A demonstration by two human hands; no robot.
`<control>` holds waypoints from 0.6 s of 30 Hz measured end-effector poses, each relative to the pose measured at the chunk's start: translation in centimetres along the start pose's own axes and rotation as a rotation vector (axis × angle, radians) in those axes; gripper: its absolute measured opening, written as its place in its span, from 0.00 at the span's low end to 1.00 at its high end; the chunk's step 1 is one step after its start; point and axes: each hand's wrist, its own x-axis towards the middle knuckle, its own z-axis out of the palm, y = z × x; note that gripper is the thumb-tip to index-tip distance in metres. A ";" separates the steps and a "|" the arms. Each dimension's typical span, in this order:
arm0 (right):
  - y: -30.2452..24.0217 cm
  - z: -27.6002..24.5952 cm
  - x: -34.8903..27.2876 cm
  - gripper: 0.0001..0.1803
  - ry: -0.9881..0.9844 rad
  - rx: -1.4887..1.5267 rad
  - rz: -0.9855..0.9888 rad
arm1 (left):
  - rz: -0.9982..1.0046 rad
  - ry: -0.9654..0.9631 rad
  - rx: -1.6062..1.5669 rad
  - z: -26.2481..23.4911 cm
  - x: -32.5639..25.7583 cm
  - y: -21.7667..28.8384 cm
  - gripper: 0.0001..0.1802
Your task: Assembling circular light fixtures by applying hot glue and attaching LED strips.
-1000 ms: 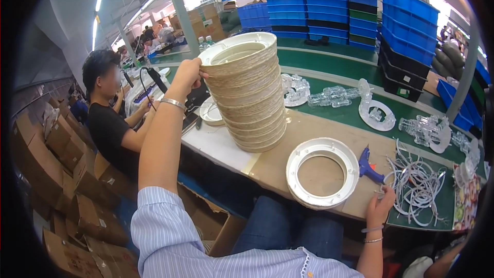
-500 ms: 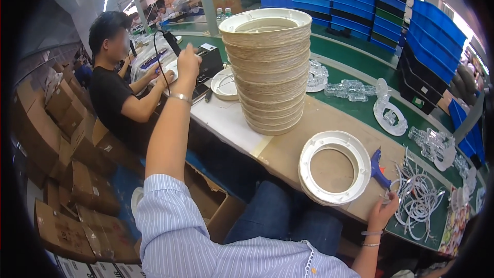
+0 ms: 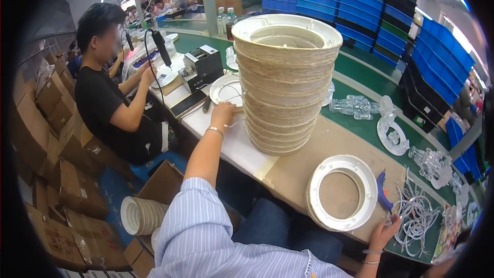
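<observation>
At the near rim of a white ring-shaped lamp part (image 3: 218, 85), my left hand (image 3: 223, 116) has its fingers closed on the edge. A thin white wire shows beside that hand. My right hand (image 3: 383, 232) is by the table's near edge, beside a tangle of white cables (image 3: 414, 221). Its fingers are bent together, and what they hold is too small to make out. Between the hands rises a tall stack of beige, cord-textured lampshades (image 3: 288, 92) with white rims. Another white-rimmed lampshade (image 3: 366, 180) lies nearer, and a blue glue gun (image 3: 382, 191) sits right of it.
Left of the ring are a black boxy device (image 3: 202, 69) and a hanging black electric screwdriver (image 3: 161, 49). A co-worker (image 3: 105, 72) sits at the left. Clear plastic parts (image 3: 355, 105) lie on the green belt. Blue crates (image 3: 440, 56) stand behind, cardboard boxes (image 3: 82, 185) at lower left.
My left hand has let go of the black screwdriver, which now hangs free, and has come down to the white ring. The right hand stays near the cables.
</observation>
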 end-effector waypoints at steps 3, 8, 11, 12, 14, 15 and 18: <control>0.2 0.1 -0.1 0.23 -0.006 -0.038 -0.005 | -0.012 -0.065 0.014 0.7 0.8 -0.1 0.03; 0.1 0.4 -0.2 0.24 0.010 -0.049 -0.035 | 0.063 0.064 -0.066 -0.7 2.6 -1.2 0.05; 0.3 0.1 -0.2 0.24 0.013 -0.047 -0.014 | 0.035 -0.002 -0.162 -4.5 4.6 0.6 0.04; 0.1 0.2 -0.1 0.24 0.025 -0.042 -0.017 | 0.096 0.051 -0.173 -5.4 4.8 0.4 0.03; -0.1 0.5 0.0 0.24 0.041 -0.031 -0.020 | 0.117 0.108 -0.147 -7.0 5.5 -0.1 0.03; -0.1 0.5 0.0 0.24 0.023 -0.021 -0.017 | 0.139 0.162 -0.126 -7.8 6.0 -0.4 0.04; -0.2 0.4 -0.1 0.23 0.026 -0.023 -0.018 | 0.129 0.184 -0.104 -10.8 7.6 -0.4 0.04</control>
